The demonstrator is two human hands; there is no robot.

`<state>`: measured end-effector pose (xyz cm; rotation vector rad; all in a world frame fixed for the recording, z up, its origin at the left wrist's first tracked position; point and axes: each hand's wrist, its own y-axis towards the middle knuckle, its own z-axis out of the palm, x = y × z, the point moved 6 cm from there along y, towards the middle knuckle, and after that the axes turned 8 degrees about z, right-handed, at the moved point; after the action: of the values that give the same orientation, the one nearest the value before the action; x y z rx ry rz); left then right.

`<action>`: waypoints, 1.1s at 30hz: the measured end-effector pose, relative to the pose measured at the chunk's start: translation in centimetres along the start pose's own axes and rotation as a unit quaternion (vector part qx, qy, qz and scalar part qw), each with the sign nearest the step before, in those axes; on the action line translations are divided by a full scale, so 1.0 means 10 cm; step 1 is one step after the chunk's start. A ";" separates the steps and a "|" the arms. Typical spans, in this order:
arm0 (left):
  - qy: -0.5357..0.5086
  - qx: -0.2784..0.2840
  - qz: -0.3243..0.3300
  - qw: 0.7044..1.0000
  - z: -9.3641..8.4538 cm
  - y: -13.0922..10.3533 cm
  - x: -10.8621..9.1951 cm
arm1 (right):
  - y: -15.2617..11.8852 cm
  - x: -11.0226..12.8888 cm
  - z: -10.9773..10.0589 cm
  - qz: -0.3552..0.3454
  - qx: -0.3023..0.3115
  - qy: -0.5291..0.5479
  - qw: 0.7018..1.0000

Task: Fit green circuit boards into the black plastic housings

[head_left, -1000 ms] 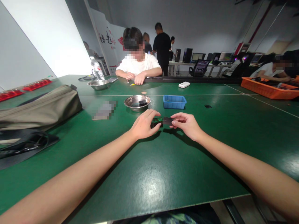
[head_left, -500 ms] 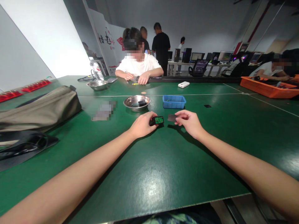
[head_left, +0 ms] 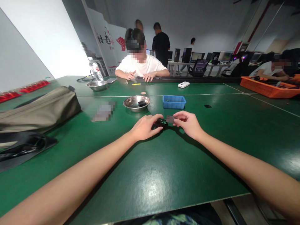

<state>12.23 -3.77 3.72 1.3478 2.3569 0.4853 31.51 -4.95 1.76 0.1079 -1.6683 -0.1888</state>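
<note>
On the shiny green surface [head_left: 150, 168], near the middle, the left hand [head_left: 145, 127] has its thumb and fingers around a small black box with a green circuit board in it [head_left: 165, 126]. Bits of the green board show at the box's right end. The right hand [head_left: 190, 123] pinches a thin, flat, dark grey plate [head_left: 170, 119] between its thumb and fingers. The plate's left end is right beside the box, but I cannot tell if the two touch.

Just behind the left hand sits a round, shiny metal bowl [head_left: 137, 109]. A small black block-shaped piece [head_left: 142, 103] lies inside it, on the right side. To the right of this bowl is a blue plastic tub with four sides [head_left: 174, 105]. Something tiny shows inside it, too small to name.

Farther back on the left is another round metal bowl [head_left: 97, 86]. I cannot see what it holds. A clear plastic bottle [head_left: 95, 69] stands behind it. Far off to the right is a long orange plastic basket [head_left: 269, 90] with dark things in it. A thin, flat black piece [head_left: 207, 106] lies to the right of the tub.
</note>
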 end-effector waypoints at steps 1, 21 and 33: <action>-0.008 0.005 -0.003 1.000 0.00 0.00 0.00 | 0.01 0.00 -0.02 0.001 -0.008 0.000 1.000; -0.624 -0.210 -0.448 0.605 0.16 -0.17 0.57 | 0.07 -0.02 -0.16 0.014 -0.053 0.017 0.998; -0.403 -0.134 -0.258 0.868 0.14 -0.07 0.39 | 0.06 0.00 -0.17 0.011 -0.056 0.037 0.998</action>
<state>10.57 -0.50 1.59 0.5620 1.7345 0.0454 33.22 -4.48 2.09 0.0133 -1.5808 -0.2582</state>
